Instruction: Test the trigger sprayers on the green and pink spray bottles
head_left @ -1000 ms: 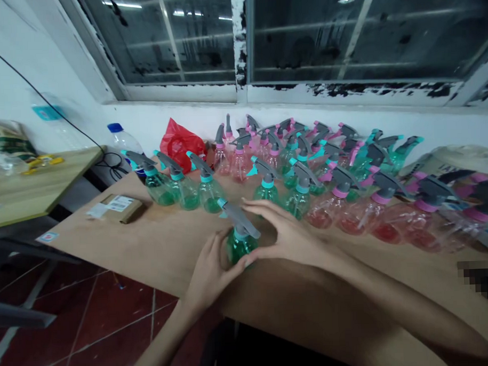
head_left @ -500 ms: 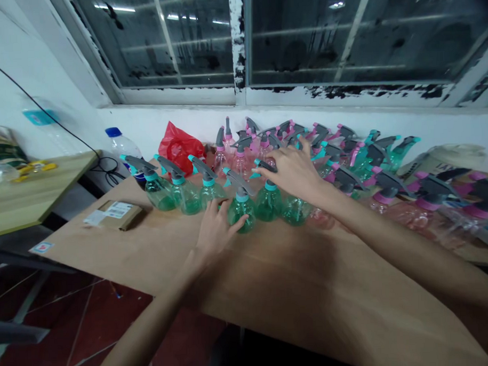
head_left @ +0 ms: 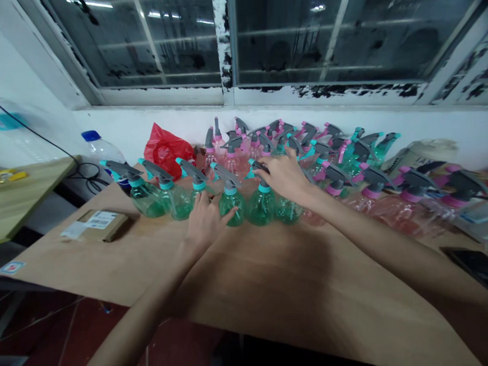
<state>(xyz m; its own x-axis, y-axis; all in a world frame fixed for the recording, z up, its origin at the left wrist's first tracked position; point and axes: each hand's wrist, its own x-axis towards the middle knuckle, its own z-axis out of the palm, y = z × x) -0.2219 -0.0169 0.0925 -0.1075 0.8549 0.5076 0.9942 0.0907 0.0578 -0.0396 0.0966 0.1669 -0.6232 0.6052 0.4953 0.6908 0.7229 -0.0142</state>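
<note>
Green spray bottles with grey trigger heads and teal collars stand in a row along the table. My left hand (head_left: 206, 219) is closed around the side of one green spray bottle (head_left: 233, 204), its thumb across the front. Just to the right, my right hand (head_left: 287, 173) grips the grey trigger head of another green spray bottle (head_left: 262, 203), which stands upright. Its fingertips are partly hidden. Below my right wrist is a further green bottle (head_left: 288, 211). Left of my left hand are several more, such as this green spray bottle (head_left: 176, 201).
Many pink spray bottles (head_left: 232, 162) crowd the back by the wall, with larger ones (head_left: 368, 200) on the right. A red plastic bag (head_left: 166, 148), a blue-capped bottle (head_left: 101, 148), a flat cardboard box (head_left: 95, 225) and a phone (head_left: 477, 265) also lie or stand around the brown table (head_left: 247, 279).
The view has swung a little to the right, bringing the phone in. The two bottles at my hands now stand more evenly in line, slightly farther apart. Both hands remain on them.
</note>
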